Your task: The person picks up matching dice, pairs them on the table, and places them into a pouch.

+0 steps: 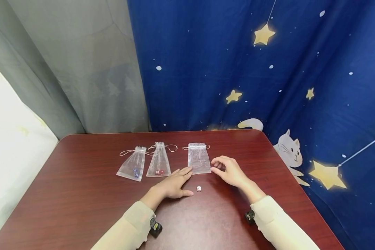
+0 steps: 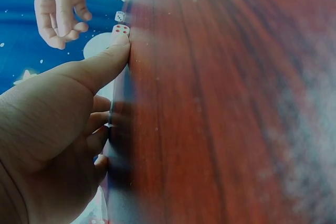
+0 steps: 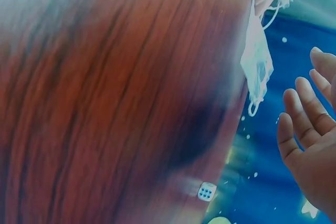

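Observation:
My left hand (image 1: 176, 184) rests on the table with its fingers extended, the fingertips at the lower left corner of a sheer white drawstring bag (image 1: 199, 160). No contents show in that bag. Close to the left thumb tip is a white die (image 1: 199, 189). Two dice show in the left wrist view: a red-dotted die (image 2: 121, 29) by the thumb and a smaller-looking die (image 2: 119, 16) behind it. The right wrist view has a blue-dotted die (image 3: 207, 191). My right hand (image 1: 229, 171), fingers loosely bent and holding nothing, is beside the bag's lower right corner.
To the left lie two more sheer drawstring bags, one bag (image 1: 129, 168) with blue dice and one bag (image 1: 156, 163) with red dice. They all lie on a reddish-brown wooden table (image 1: 81, 198). A blue starry curtain (image 1: 200, 62) hangs behind its far edge.

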`<state>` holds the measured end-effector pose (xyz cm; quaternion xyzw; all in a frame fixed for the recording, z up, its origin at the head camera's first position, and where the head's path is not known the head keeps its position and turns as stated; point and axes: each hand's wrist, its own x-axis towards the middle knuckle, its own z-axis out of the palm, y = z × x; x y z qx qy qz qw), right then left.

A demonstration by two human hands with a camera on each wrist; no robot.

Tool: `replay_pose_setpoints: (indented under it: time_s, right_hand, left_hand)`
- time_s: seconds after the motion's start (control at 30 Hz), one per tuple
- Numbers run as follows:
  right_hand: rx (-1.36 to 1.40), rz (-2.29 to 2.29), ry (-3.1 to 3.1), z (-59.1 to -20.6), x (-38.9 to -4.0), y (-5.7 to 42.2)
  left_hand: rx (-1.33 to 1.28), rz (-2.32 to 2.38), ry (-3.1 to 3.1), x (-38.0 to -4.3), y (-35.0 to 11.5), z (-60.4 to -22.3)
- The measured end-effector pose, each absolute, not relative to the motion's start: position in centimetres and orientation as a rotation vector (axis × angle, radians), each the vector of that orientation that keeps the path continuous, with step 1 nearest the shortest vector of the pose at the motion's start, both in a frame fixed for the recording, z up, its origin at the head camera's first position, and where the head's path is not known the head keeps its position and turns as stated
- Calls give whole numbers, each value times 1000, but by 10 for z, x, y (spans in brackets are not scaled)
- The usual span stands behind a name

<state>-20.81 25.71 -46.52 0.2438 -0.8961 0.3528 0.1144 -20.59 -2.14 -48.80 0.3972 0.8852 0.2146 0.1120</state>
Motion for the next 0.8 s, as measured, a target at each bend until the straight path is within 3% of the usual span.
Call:
replay_pose_setpoints:
  time_s: [0.8]
  right_hand:
    - [481, 946, -2632, -481, -227, 310]
  left_hand:
    - [1160, 634, 2599, -205, -21, -488]
